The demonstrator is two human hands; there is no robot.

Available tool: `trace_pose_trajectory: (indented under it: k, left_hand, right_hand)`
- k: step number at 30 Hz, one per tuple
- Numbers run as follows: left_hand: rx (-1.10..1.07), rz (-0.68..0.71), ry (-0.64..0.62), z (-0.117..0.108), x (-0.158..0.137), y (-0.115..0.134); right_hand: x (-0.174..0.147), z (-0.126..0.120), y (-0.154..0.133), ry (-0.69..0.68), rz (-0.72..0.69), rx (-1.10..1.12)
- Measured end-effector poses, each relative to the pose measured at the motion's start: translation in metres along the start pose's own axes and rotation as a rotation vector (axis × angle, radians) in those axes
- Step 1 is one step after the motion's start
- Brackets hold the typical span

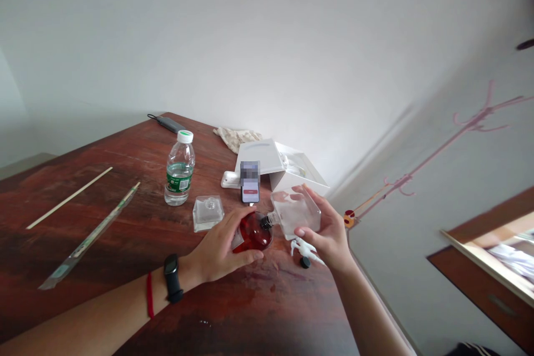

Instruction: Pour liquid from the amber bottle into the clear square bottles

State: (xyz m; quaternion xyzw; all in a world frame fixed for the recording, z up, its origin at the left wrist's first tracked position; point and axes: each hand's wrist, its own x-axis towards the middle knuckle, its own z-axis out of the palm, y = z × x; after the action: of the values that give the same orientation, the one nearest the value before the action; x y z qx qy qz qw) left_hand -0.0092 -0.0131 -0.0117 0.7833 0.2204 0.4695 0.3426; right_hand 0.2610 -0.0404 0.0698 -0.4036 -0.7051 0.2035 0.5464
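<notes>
My left hand, with the fingers wrapped round it, grips a rounded bottle of red liquid. In my right hand is a clear square bottle, held tilted between thumb and fingers. Its threaded neck points left and meets or nearly meets the dark mouth of the red bottle; whether they touch I cannot tell. Below the clear bottle, a white spray head lies on the table beside a small black cap. Another clear, squarish container sits left of the red bottle.
On the wooden table stands a water bottle. A thin stick and a wrapped stick lie left. Behind my hands are a phone, a white box and a cloth. A pink coat rack leans right.
</notes>
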Motion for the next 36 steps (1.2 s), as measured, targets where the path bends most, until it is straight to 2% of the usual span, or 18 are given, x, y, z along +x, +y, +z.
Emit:
trace_pose_trajectory:
  k: [24, 36]
  left_hand:
    - [-0.031, 0.01, 0.035, 0.003, -0.002, 0.001]
    - [-0.052, 0.02, 0.019, 0.003, -0.001, -0.002]
  right_hand:
    - [0.015, 0.001, -0.027, -0.074, -0.079, -0.026]
    - [0.022, 0.002, -0.039, -0.11, -0.068, -0.084]
